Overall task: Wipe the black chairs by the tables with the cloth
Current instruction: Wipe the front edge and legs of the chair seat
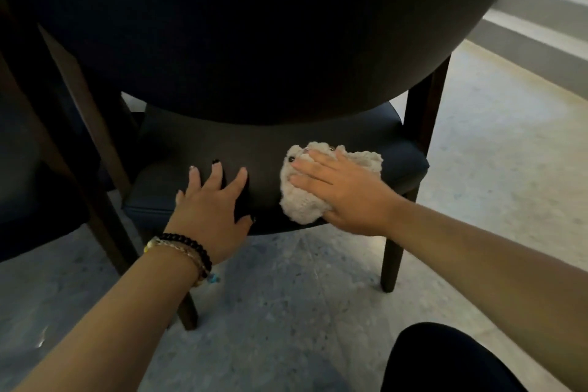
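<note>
Head camera, looking down: a black chair [254,143] seen from behind, its curved backrest filling the top of the view and its padded seat below. The right hand [346,191] lies flat with straight fingers on a crumpled cream cloth [302,204], pressing it onto the rear of the seat, right of centre. The left hand [211,204] rests just beside it, fingers spread and relaxed on the seat, holding nothing. Bracelets [187,248] circle the left wrist. The unwiped stretch of seat appears to lie left of the cloth, under the left hand, so the next sweep likely runs leftward along the seat's width. A pale speckled floor [286,312] lies below.
</note>
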`<state>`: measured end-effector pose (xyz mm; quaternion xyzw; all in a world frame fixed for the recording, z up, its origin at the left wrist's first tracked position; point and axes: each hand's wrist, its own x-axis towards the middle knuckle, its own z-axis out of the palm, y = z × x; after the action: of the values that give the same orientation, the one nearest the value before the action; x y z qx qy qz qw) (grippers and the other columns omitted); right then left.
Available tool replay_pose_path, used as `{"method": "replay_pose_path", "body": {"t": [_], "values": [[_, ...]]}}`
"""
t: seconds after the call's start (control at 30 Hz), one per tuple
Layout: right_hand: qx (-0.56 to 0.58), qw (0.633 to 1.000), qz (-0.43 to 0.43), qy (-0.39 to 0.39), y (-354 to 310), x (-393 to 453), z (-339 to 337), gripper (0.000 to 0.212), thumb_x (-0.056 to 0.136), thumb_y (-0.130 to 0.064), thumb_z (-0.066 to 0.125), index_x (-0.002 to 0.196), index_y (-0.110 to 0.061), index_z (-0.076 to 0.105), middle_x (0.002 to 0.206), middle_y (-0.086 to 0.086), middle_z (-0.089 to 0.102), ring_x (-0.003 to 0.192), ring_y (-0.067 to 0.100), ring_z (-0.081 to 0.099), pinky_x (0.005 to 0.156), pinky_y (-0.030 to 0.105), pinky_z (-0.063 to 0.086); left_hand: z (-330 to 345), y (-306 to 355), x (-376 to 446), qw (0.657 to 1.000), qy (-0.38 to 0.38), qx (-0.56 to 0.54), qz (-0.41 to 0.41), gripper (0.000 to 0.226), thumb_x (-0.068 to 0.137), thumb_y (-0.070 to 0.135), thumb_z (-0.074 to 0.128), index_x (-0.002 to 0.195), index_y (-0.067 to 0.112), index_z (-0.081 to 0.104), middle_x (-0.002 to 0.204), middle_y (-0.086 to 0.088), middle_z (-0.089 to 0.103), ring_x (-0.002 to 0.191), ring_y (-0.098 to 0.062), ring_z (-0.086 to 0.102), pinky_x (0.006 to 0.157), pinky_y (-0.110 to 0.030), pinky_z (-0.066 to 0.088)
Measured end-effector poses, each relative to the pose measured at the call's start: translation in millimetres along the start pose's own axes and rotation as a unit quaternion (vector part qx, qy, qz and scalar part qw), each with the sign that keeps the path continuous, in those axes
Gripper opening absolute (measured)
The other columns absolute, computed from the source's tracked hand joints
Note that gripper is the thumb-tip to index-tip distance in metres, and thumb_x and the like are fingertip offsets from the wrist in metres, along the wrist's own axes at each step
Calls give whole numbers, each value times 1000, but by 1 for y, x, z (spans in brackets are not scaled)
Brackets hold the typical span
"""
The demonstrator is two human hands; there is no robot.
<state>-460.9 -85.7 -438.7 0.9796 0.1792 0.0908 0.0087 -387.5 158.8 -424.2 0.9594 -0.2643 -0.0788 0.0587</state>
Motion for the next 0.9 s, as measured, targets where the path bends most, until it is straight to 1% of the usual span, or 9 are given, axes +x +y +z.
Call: {"method": "replay_pose_path", "body": {"t": [0.2,0.33,0.43,0.5,0.6,0.7,0.8,0.83,0.9], "values": [[79,979,151,114,12,-24,-6,59,86,-7,63,142,-16,49,151,8,42,144,29,30,120,39,11,8,-1,0,998,25,55,1,79,92,55,47,152,36,0,161,-5,3,145,-38,0,117,-54,19],[59,987,88,123,-39,0,10,61,76,-2,64,136,-8,55,143,14,50,138,39,38,114,58,21,8,0,1,998,36,42,-8,78,91,53,50,152,38,4,161,-5,5,146,-38,0,117,-52,19],[62,990,72,108,-10,-16,3,63,78,1,68,138,-11,54,146,9,48,141,32,34,118,51,19,7,-1,2,999,36,37,-7,78,91,53,52,152,38,6,161,-4,7,146,-37,1,117,-51,20],[69,978,144,134,16,-33,-1,59,78,4,68,134,-10,56,142,10,52,139,29,39,118,44,22,8,-1,1,998,42,37,-4,77,91,53,50,152,39,6,161,-3,7,147,-35,2,117,-51,21],[71,933,300,186,39,-50,0,50,86,2,62,135,-8,56,142,10,53,137,25,41,118,33,23,8,-1,-1,998,46,46,-7,77,91,56,47,151,40,3,161,-1,7,147,-33,2,117,-49,25],[143,854,418,276,39,-55,4,33,96,-1,49,126,-7,61,132,11,58,126,17,49,108,8,23,4,-1,-3,998,44,53,-12,77,90,59,46,150,43,2,161,4,7,148,-30,3,114,-46,30],[196,738,547,344,13,-44,16,37,99,-6,39,132,-7,55,138,11,52,130,24,46,111,22,33,3,0,-2,997,47,52,-14,77,89,60,47,150,45,2,161,6,8,148,-28,5,113,-45,33],[207,727,554,348,-6,-38,22,41,98,-6,38,137,-7,51,145,13,45,136,27,40,116,28,29,2,1,-2,997,46,54,-15,77,89,60,48,150,45,2,161,6,8,148,-28,5,113,-45,32],[222,748,526,340,-45,-30,36,50,97,-5,45,147,-11,39,157,11,26,145,24,23,116,17,14,2,1,-1,997,44,57,-15,77,89,59,49,150,45,3,161,5,9,147,-29,7,113,-45,32]]}}
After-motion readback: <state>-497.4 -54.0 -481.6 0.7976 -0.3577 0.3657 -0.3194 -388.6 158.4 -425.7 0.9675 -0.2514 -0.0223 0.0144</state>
